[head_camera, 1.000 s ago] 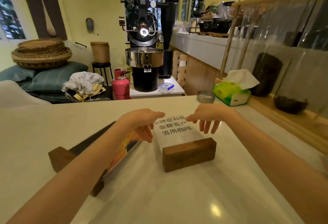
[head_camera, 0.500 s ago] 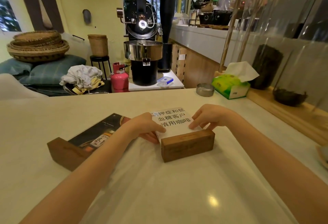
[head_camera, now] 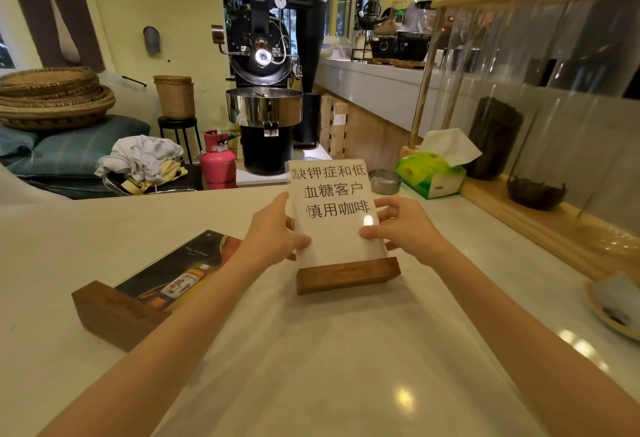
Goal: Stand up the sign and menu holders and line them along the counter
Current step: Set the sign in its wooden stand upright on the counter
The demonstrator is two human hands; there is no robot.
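Risk first: sign holder [head_camera: 334,218] nearly upright but probably not settled; wooden base [head_camera: 347,274] looks short front to back, so letting go early could tip the panel back flat onto the counter [head_camera: 311,350]. Cause: tall light panel on a narrow block, pressure only from the sides. Also possible: panel sliding out of the base slot if pulled upward rather than pivoted. Also possible: base skidding on the glossy counter under a sideways push, spoiling the line.

Left hand [head_camera: 273,234] curled on the panel's left edge, thumb across the front face, fingers behind and hidden. Right hand [head_camera: 403,228] on the right edge, fingertips [head_camera: 367,233] pressed on the front near a glare spot, remaining fingers wrapping behind. Both closed on the panel, pinching it between them. Panel sits between the two hands, top half rising above the fingers, base below them and untouched.

Menu holder [head_camera: 162,280] flat on the counter, just beside the left forearm, below and outward of the left fingers, not gripped. Not yet stood up; elbow drift could knock it.
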